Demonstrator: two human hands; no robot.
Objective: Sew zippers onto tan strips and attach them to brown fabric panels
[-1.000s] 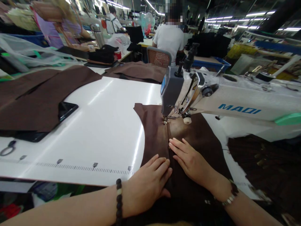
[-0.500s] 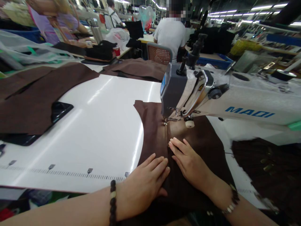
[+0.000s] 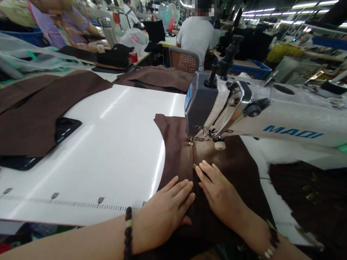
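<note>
A dark brown leather-like panel [image 3: 173, 144] lies flat under the presser foot [image 3: 191, 142] of a sewing machine [image 3: 202, 104]. Down its middle runs a zipper [image 3: 195, 155] with a small brass-coloured slider [image 3: 194, 166]. My left hand [image 3: 173, 206] rests flat on the panel left of the zipper, fingers stretched out. To the right of it, my right hand [image 3: 217, 187] lies on the panel, its fingers extended and the fingertips close beside the slider. Neither hand grips anything; both press on the material from above.
More brown panels lie at the left [image 3: 35, 119] and at the back [image 3: 159, 77] of the white table [image 3: 121, 137]. A ruler scale [image 3: 78, 204] runs along the front edge. Dark zippered pieces [image 3: 306, 195] lie at the right. A person [image 3: 195, 39] sits beyond the table.
My right hand has shifted slightly right and down, so the brass-coloured slider shows more plainly. My left hand stays almost in place. The view has shifted a little.
</note>
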